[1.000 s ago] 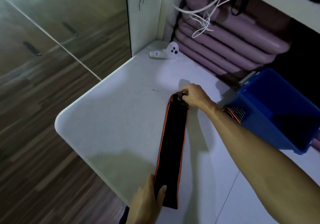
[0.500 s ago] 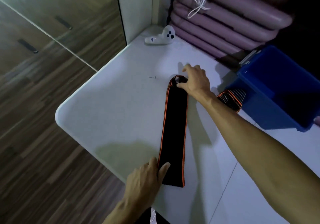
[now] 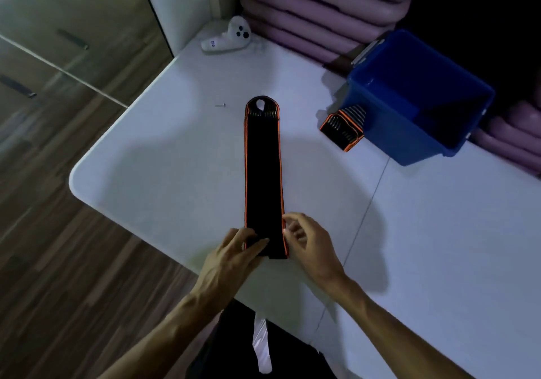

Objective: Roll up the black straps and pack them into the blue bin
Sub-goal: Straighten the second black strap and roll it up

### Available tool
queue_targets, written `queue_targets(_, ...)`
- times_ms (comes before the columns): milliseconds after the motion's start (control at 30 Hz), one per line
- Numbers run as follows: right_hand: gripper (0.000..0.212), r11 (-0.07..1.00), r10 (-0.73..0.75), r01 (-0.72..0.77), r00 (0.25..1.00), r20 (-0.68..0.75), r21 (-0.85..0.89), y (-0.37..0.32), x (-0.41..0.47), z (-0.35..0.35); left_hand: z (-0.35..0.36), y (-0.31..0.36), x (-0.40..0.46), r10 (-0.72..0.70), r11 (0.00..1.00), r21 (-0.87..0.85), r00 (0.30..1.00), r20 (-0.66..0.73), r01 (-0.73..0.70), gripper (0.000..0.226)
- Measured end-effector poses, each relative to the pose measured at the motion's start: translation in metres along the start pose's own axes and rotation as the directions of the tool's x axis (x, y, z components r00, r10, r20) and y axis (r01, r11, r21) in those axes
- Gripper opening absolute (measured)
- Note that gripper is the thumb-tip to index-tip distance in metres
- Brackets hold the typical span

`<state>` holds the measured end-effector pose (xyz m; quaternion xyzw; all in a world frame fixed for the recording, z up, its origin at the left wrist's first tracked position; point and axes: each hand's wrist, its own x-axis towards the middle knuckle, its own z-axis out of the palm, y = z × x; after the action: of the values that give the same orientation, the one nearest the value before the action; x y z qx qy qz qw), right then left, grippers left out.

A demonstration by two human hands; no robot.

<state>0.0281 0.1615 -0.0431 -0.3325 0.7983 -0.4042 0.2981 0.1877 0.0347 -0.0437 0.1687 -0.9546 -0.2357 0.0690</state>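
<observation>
Left hand (image 3: 234, 254) pinches strap (image 3: 263, 173) near end; right hand (image 3: 307, 242) beside it, fingers loosely curled, holding nothing. Risk: roll starts crooked, loose w/ uneven pinch.

Both forearms were bare, with no sleeves, watch or rings showing on the left hand (image 3: 234, 257) or right hand (image 3: 310, 244). At bottom centre, dark clothing (image 3: 231, 346) carried a pale, shiny strip (image 3: 261, 346) hanging down.

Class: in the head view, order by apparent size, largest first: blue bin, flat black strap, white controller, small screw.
1. blue bin
2. flat black strap, long but narrow; clearly less area
3. white controller
4. small screw

The controller lies farther away, so it may look smaller.
</observation>
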Motion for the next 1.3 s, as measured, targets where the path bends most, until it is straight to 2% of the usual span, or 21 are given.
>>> queue_targets(133,0.030,0.995,0.045,-0.047,0.999,0.022,0.090,0.000,-0.021,0.002,0.008,0.007,0.001,-0.033,0.990,0.135,0.999,0.020,0.030,0.041)
queue_targets(233,0.031,0.973,0.116,-0.113,0.993,-0.003,0.202,0.001,-0.027,0.001,0.012,0.013,0.004,-0.025,0.982,0.187,0.999,-0.025,0.029,0.038)
queue_targets(367,0.037,0.935,0.218,-0.213,0.976,0.014,0.284,0.003,-0.027,-0.001,0.020,0.019,0.012,-0.044,0.984,0.169,0.996,-0.080,0.057,0.046)
queue_targets(433,0.040,0.921,0.249,-0.245,0.968,0.028,0.301,0.004,-0.027,-0.003,0.020,0.018,0.013,-0.006,0.985,0.171,0.997,-0.071,0.018,0.038)
queue_targets(500,0.039,0.930,0.238,-0.234,0.971,0.020,0.283,0.004,-0.027,-0.005,0.017,0.016,0.012,0.016,0.984,0.179,1.000,-0.022,-0.012,0.039)
queue_targets(633,0.035,0.977,0.135,-0.130,0.991,-0.021,0.167,0.003,-0.031,-0.002,0.013,0.005,0.006,0.034,0.976,0.212,0.997,0.076,-0.049,0.047)
queue_targets(733,0.051,0.994,-0.054,0.056,0.998,0.018,-0.095,0.005,-0.038,0.003,0.009,0.004,0.004,0.063,0.978,0.190,0.989,0.136,-0.088,0.048)
queue_targets(800,0.060,0.905,-0.196,0.226,0.974,0.118,-0.361,0.008,-0.043,0.006,0.002,0.003,0.008,0.072,0.988,0.130,0.990,0.123,-0.088,0.043)
queue_targets(867,0.058,0.812,-0.259,0.304,0.953,0.160,-0.498,0.011,-0.047,0.010,-0.012,-0.004,0.027,0.022,0.999,0.034,1.000,0.012,-0.023,0.038)
queue_targets(967,0.052,0.730,-0.297,0.326,0.943,0.151,-0.600,0.017,-0.044,0.012,-0.021,-0.020,0.088,-0.045,0.999,-0.007,0.993,-0.110,0.044,0.041)
queue_targets(1067,0.053,0.661,-0.335,0.351,0.929,0.157,-0.663,0.021,-0.042,0.011,-0.004,-0.033,0.160,-0.085,0.993,0.085,0.996,0.037,0.081,0.054)
queue_targets(1133,0.057,0.634,-0.332,0.353,0.928,0.170,-0.688,0.021,-0.041,0.009,0.011,-0.043,0.189,-0.176,0.974,0.168,0.972,0.153,0.150,0.059)
queue_targets(1200,0.062,0.617,-0.330,0.362,0.925,0.187,-0.699,0.022,-0.041,0.011,0.019,-0.054,0.199,-0.222,0.961,0.203,0.961,0.164,0.187,0.061)
queue_targets(1300,0.069,0.605,-0.339,0.392,0.914,0.221,-0.693,0.022,-0.039,0.013,0.021,-0.062,0.199,-0.194,0.964,0.209,0.973,0.125,0.165,0.061)
